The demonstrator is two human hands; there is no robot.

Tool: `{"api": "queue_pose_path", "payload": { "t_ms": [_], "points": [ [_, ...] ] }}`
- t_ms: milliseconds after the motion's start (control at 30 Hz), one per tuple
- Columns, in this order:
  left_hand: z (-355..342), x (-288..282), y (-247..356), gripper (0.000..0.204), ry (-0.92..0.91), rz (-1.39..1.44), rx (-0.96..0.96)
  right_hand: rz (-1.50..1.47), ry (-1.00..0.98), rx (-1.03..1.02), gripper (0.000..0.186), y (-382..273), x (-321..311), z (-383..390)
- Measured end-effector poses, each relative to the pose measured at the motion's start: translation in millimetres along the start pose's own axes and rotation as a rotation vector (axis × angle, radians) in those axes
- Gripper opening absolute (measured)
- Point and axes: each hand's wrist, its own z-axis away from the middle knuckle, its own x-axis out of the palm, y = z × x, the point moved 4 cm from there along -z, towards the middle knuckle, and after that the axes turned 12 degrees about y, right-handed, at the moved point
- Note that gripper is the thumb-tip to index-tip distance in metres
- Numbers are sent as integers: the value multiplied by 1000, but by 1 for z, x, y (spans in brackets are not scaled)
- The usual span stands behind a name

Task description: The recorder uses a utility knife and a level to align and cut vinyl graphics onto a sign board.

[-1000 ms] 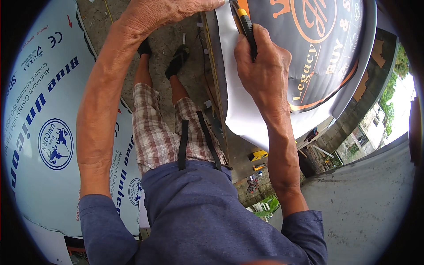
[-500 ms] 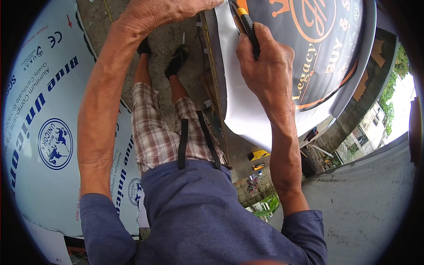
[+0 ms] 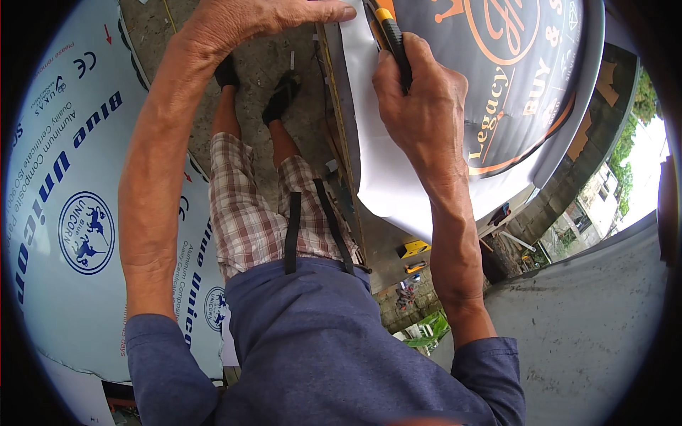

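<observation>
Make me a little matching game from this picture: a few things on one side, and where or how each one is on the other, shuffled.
Things:
1. left hand
2. right hand
3. utility knife
4. white panel

Descriptions:
A. yellow and black, gripped in a fist
B. pressed flat on the white edge of the sign sheet
C. closed around a handle
D. lies on the person's left, with blue print

Pairs: 1-B, 2-C, 3-A, 4-D

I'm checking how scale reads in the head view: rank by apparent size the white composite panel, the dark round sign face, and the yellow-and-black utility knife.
1. White composite panel
2. Dark round sign face, partly cut off, so unsure against the panel
3. Yellow-and-black utility knife, clearly smallest
</observation>
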Motion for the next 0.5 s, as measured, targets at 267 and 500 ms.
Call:
{"api": "queue_pose_path", "payload": {
  "t_ms": [267,500],
  "points": [
    [-1,-2,-2,100,-2,-5,12,26,-9,-13,13,-2,1,2],
    [-4,-1,-1,101,-14,0,6,70,21,-35,13,1,1,3]
  ]
}}
